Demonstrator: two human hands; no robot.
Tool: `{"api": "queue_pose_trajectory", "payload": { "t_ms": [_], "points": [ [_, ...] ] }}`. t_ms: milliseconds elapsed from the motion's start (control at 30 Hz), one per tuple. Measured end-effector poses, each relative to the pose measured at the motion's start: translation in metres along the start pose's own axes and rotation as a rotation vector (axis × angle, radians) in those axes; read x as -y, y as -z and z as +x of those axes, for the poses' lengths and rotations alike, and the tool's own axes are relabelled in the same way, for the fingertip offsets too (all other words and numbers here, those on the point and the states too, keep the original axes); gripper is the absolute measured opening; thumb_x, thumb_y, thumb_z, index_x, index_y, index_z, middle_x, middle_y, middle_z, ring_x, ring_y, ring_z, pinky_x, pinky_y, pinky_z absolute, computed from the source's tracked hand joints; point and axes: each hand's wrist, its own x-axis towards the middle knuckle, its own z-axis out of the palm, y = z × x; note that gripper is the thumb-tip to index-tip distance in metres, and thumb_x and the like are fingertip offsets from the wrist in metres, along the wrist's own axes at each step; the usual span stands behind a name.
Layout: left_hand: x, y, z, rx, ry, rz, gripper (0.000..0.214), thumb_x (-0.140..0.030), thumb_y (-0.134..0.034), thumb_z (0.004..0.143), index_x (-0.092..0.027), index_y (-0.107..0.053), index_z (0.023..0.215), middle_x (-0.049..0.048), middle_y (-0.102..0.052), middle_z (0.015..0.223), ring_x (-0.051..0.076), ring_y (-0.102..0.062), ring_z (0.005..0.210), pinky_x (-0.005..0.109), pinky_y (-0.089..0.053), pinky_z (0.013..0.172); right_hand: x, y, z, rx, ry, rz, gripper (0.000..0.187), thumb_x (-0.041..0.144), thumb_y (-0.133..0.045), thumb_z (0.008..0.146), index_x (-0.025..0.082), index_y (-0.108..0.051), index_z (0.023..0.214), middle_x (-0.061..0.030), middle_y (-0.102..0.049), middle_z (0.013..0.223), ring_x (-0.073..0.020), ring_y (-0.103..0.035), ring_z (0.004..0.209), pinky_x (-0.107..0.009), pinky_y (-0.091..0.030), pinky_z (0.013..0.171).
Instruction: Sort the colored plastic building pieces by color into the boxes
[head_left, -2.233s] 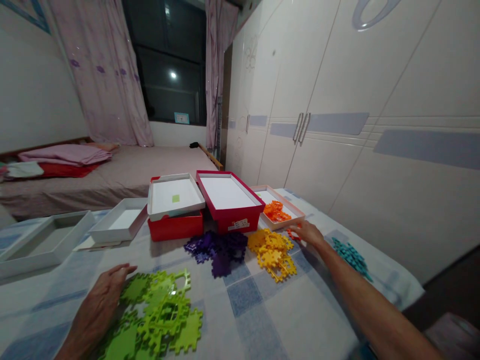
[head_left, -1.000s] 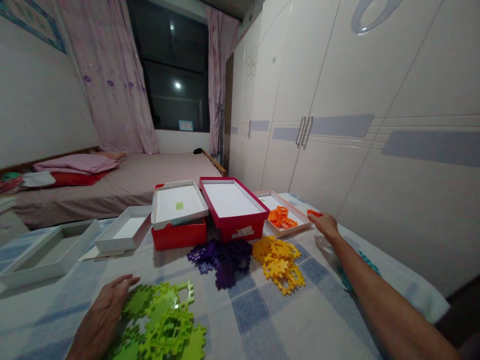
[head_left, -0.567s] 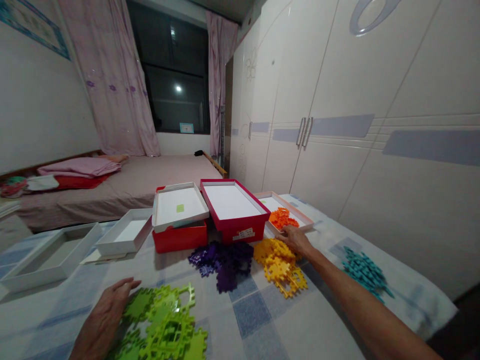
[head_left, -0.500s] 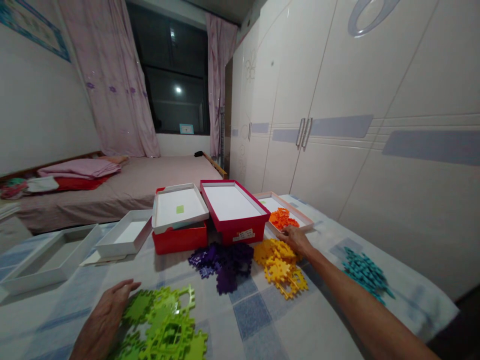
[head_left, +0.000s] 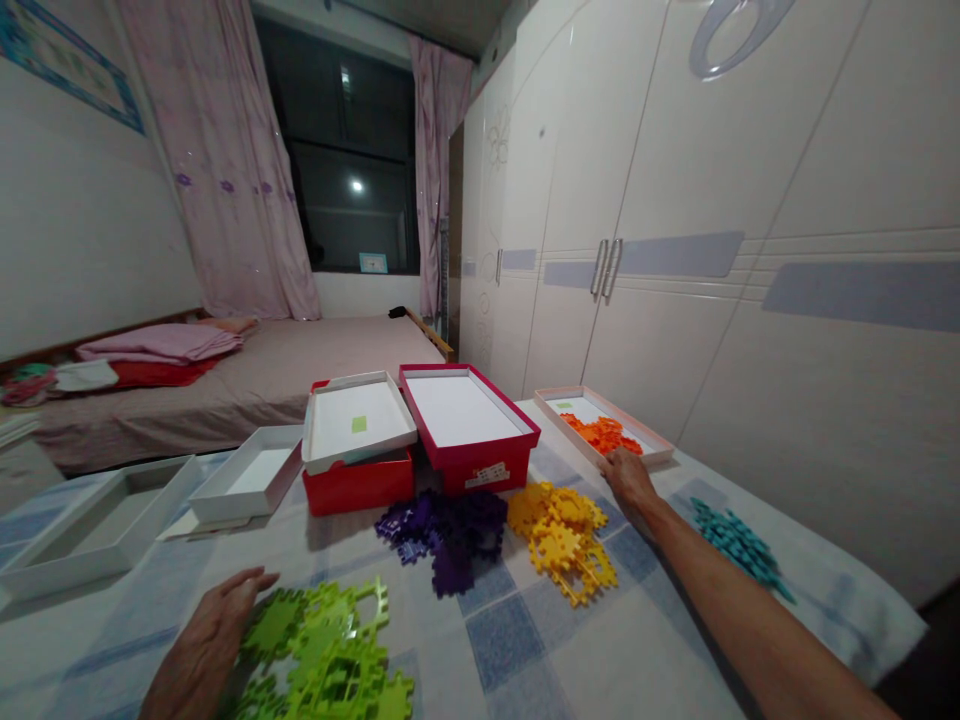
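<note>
My right hand reaches across the table, its fingers curled on the near edge of a shallow pink tray that holds orange puzzle pieces. My left hand lies flat and open on the left side of a pile of green interlocking pieces at the near edge of the table. A yellow pile lies just left of my right forearm, and a purple pile sits left of that.
A dark red box, a red box with a white lid tilted on it and two white trays stand along the far side. Teal pieces lie at the right edge. A bed and a wardrobe stand behind.
The pink tray with orange pieces has slid right, away from the dark red box, with my right hand on its near edge. My left hand has stayed on the green pile.
</note>
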Motion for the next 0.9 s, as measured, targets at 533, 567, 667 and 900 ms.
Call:
{"api": "queue_pose_trajectory", "payload": {
  "t_ms": [533,567,667,900],
  "points": [
    [0.001,-0.002,0.002,0.086,0.102,-0.113,0.059,-0.062,-0.032,0.079,-0.018,-0.064,0.101,0.0124,-0.056,0.125,0.027,-0.050,0.121,0.044,-0.029,0.112,0.107,0.049,-0.041,-0.325,0.637,0.248,0.046,0.022,-0.047,0.089,0.021,-0.041,0.134,-0.0095,-0.046,0.134,-0.0141,-0.062,0.083,-0.029,-0.051,0.076],
    [0.000,-0.002,0.002,0.090,0.105,-0.115,0.060,-0.063,-0.032,0.078,-0.018,-0.064,0.101,0.0124,-0.056,0.125,0.027,-0.050,0.121,0.044,-0.030,0.112,0.119,0.053,-0.043,-0.292,0.687,0.200,0.046,0.020,-0.048,0.089,0.022,-0.040,0.134,-0.0082,-0.049,0.132,-0.0144,-0.062,0.084,-0.028,-0.050,0.075],
    [-0.004,-0.001,0.001,0.086,0.119,-0.118,0.060,-0.063,-0.033,0.075,-0.018,-0.065,0.098,0.0125,-0.057,0.124,0.027,-0.051,0.120,0.044,-0.030,0.112,0.146,0.055,-0.049,-0.249,0.643,-0.008,0.029,0.018,-0.050,0.088,0.020,-0.054,0.117,-0.0068,-0.062,0.110,-0.0183,-0.063,0.082,-0.027,-0.047,0.066],
    [0.004,-0.003,0.005,0.044,0.073,-0.120,0.059,-0.065,-0.036,0.074,-0.020,-0.068,0.093,0.0112,-0.062,0.118,0.028,-0.055,0.117,0.046,-0.034,0.110,0.147,0.056,-0.037,-0.440,0.349,0.175,0.019,0.027,-0.050,0.090,0.013,-0.053,0.103,-0.0137,-0.061,0.102,-0.0237,-0.059,0.091,-0.029,-0.042,0.072]
  ]
}}
